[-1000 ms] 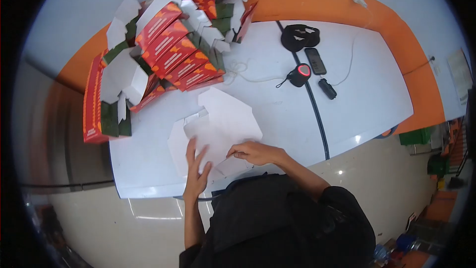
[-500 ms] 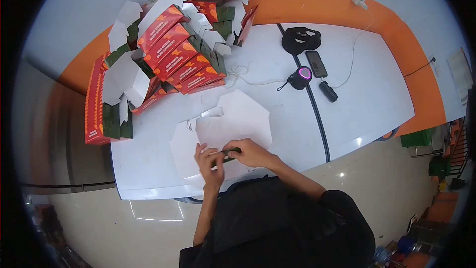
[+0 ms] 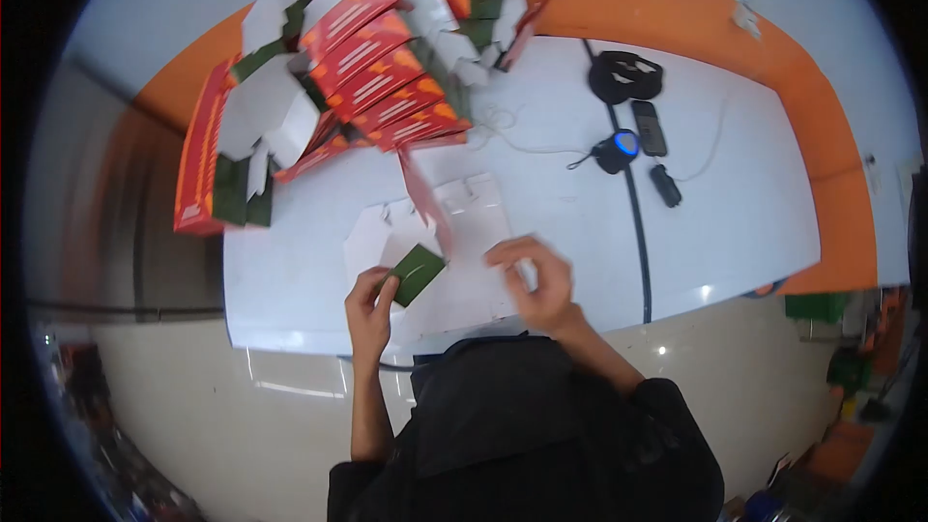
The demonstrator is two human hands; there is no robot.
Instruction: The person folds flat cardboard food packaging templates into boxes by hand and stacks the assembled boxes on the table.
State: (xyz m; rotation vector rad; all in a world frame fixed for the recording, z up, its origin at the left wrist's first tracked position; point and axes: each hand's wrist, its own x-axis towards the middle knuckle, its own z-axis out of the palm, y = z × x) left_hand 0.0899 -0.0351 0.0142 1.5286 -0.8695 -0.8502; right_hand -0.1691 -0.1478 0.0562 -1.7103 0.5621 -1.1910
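Note:
A partly folded cardboard box (image 3: pixel 469 280) lies at the near edge of the table, its white inner side up. One panel stands up, thin and reddish. My left hand (image 3: pixel 367 317) pinches the box's dark green side flap (image 3: pixel 418 275) between thumb and fingers, lifting it at an angle. To the right of the box, my right hand (image 3: pixel 541 288) hovers, blurred by motion. Its fingers are bent, with a gap to the thumb, and nothing shows in them.
Folded red boxes (image 3: pixel 362 53) are piled at the table's back left, with another red box (image 3: pixel 201 155) standing at the left. Towards the right lie a black cap (image 3: pixel 623 77), a phone (image 3: pixel 650 129), a small speaker (image 3: pixel 614 152) and a black device (image 3: pixel 665 186) with a cable.
My right hand has left the green flap and moved right. My left hand now holds the flap raised, and a box panel has swung upright. The view has shifted slightly.

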